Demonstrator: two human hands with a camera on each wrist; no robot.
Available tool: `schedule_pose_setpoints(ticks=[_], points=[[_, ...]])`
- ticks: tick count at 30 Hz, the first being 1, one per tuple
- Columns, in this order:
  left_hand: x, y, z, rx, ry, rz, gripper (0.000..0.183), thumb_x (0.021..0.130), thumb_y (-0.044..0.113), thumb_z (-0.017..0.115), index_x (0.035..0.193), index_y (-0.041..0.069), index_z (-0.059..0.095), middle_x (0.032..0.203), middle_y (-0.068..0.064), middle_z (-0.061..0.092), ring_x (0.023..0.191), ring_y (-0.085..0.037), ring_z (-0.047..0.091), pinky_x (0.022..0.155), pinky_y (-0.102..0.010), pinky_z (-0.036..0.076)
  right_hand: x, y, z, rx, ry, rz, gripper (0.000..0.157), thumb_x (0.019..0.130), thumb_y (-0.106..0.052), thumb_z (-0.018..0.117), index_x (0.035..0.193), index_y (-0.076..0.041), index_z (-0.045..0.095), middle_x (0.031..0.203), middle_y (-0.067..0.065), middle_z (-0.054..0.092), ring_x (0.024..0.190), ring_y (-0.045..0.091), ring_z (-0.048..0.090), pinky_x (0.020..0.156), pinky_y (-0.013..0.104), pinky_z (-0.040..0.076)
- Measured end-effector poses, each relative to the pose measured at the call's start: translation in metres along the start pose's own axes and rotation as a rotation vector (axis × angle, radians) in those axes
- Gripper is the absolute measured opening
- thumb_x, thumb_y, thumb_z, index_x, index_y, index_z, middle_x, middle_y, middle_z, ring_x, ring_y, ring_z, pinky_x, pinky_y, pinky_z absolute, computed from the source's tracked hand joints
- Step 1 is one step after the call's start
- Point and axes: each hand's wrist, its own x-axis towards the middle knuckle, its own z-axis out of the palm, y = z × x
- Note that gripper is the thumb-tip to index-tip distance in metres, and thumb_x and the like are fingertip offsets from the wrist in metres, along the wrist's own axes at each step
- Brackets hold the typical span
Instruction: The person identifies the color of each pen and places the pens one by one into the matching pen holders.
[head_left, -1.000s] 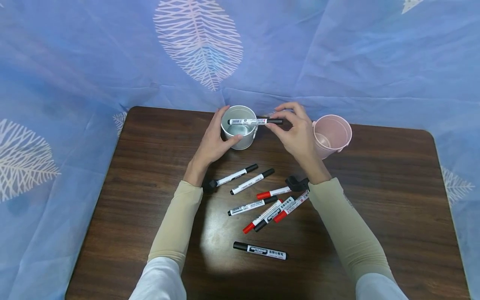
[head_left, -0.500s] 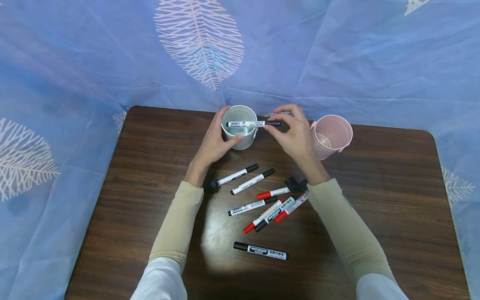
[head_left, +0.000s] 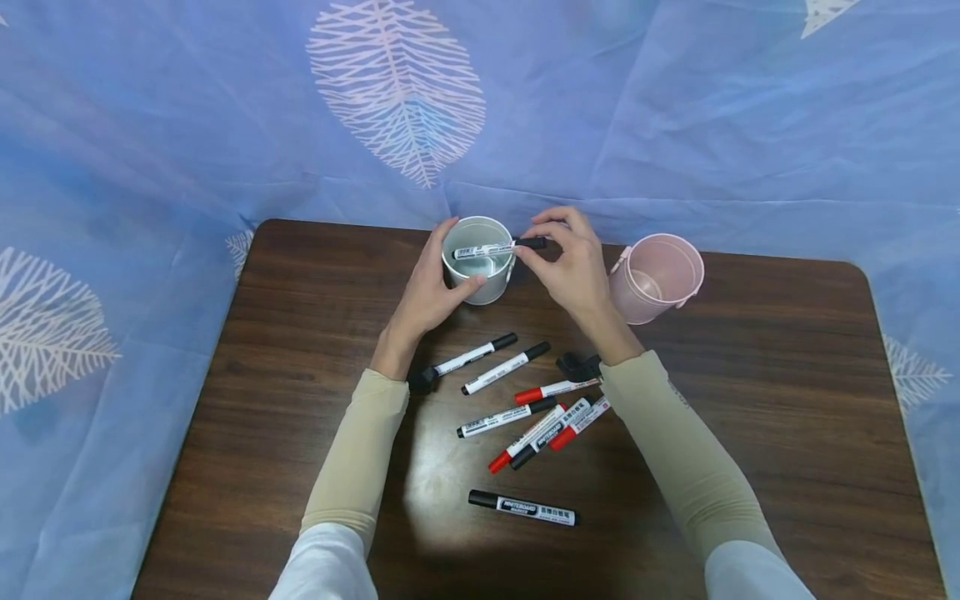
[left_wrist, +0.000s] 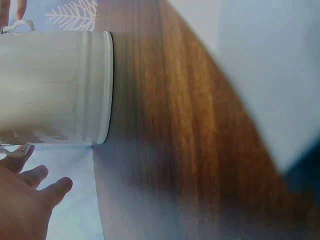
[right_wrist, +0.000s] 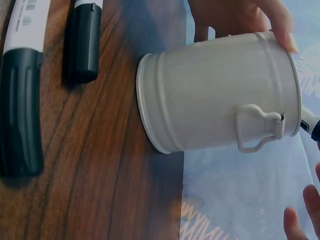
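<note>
At the back of the table a small white bucket (head_left: 491, 290) stands upright. My left hand (head_left: 429, 287) holds it from the left, thumb at the near side and fingers round the far side. My right hand (head_left: 572, 267) pinches the black cap of a white marker (head_left: 482, 250), which lies across the bucket's mouth, tip toward the left. In the right wrist view the marker (right_wrist: 309, 122) shows beside the rim of the bucket (right_wrist: 215, 95), with a looped handle lug on its side. The left wrist view shows the bucket's wall (left_wrist: 45, 85) up close.
A pink bucket (head_left: 641, 304) stands right of my right hand. Several black-capped and red-capped markers lie in the middle of the brown table (head_left: 780, 400). A whiteboard marker (head_left: 525, 507) lies nearer the front. Blue leaf-patterned cloth (head_left: 555, 100) hangs behind.
My right hand has moved left with the marker, and its tip has tilted down toward the white bucket's mouth. My left hand stays on the bucket.
</note>
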Motion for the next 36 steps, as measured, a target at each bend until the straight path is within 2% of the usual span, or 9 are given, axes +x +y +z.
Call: schedule_pose_setpoints(ticks=[3,7,9,12,17,20,24,36], points=[[0.0,0.0,0.0,0.0,0.001,0.001,0.091,0.087,0.036,0.077,0.158,0.02,0.022,0.158,-0.006,0.03,0.147,-0.014,0.023,0.115,-0.047,0.026,0.0,-0.001,0.002,-0.004,-0.009,-0.016,0.021,0.081,-0.019,0.084,0.091,-0.003,0.075,0.113,0.011,0.062,0.107,0.027,0.057,0.082,0.035,0.045],[-0.001,-0.001,0.002,-0.005,-0.001,0.002,0.091,0.087,0.036,0.076,0.158,0.019,0.022,0.155,-0.007,0.034,0.141,-0.019,0.035,0.111,-0.047,0.032,-0.001,-0.001,0.006,-0.001,-0.004,-0.02,0.023,0.08,-0.018,0.085,0.094,-0.003,0.076,0.112,0.011,0.062,0.109,0.027,0.057,0.085,0.039,0.045],[-0.002,-0.001,0.003,-0.011,-0.001,0.002,0.09,0.087,0.036,0.076,0.158,0.02,0.022,0.153,-0.007,0.036,0.136,-0.022,0.04,0.108,-0.046,0.035,-0.002,-0.002,0.006,0.003,-0.008,-0.011,0.028,0.08,-0.019,0.086,0.101,-0.004,0.076,0.114,0.011,0.062,0.111,0.027,0.057,0.088,0.04,0.044],[-0.003,0.0,0.003,-0.023,-0.001,-0.001,0.09,0.087,0.035,0.076,0.158,0.021,0.022,0.152,-0.008,0.037,0.132,-0.025,0.044,0.106,-0.046,0.038,-0.004,-0.001,0.005,-0.004,-0.05,0.023,0.048,0.078,-0.024,0.087,0.12,-0.005,0.071,0.124,0.01,0.058,0.12,0.027,0.053,0.095,0.046,0.04],[-0.002,0.0,0.004,-0.024,0.002,0.005,0.089,0.088,0.035,0.075,0.158,0.019,0.022,0.152,-0.008,0.037,0.133,-0.025,0.044,0.106,-0.046,0.038,-0.007,-0.001,0.002,-0.029,-0.173,0.087,0.094,0.072,-0.033,0.091,0.149,-0.005,0.045,0.146,0.014,0.042,0.137,0.028,0.038,0.109,0.05,0.032],[-0.002,0.0,0.003,-0.021,0.004,0.009,0.09,0.088,0.034,0.075,0.158,0.018,0.021,0.152,-0.009,0.037,0.132,-0.027,0.044,0.105,-0.047,0.039,-0.008,-0.003,0.002,-0.024,-0.219,0.12,0.104,0.072,-0.036,0.091,0.155,-0.007,0.034,0.151,0.015,0.035,0.14,0.028,0.034,0.113,0.048,0.029],[-0.002,0.0,0.003,-0.02,0.003,0.013,0.09,0.088,0.035,0.075,0.158,0.017,0.021,0.151,-0.01,0.038,0.131,-0.028,0.045,0.104,-0.047,0.039,-0.01,-0.003,0.002,-0.016,-0.222,0.134,0.104,0.072,-0.037,0.09,0.155,-0.009,0.034,0.152,0.014,0.035,0.14,0.026,0.034,0.113,0.047,0.029],[-0.001,0.001,0.002,-0.025,0.008,0.003,0.09,0.087,0.035,0.076,0.158,0.021,0.021,0.15,-0.01,0.04,0.131,-0.029,0.046,0.105,-0.046,0.039,-0.015,0.002,0.0,0.002,-0.203,0.074,0.084,0.073,-0.032,0.09,0.143,-0.004,0.053,0.15,0.012,0.04,0.14,0.027,0.034,0.111,0.052,0.031]])
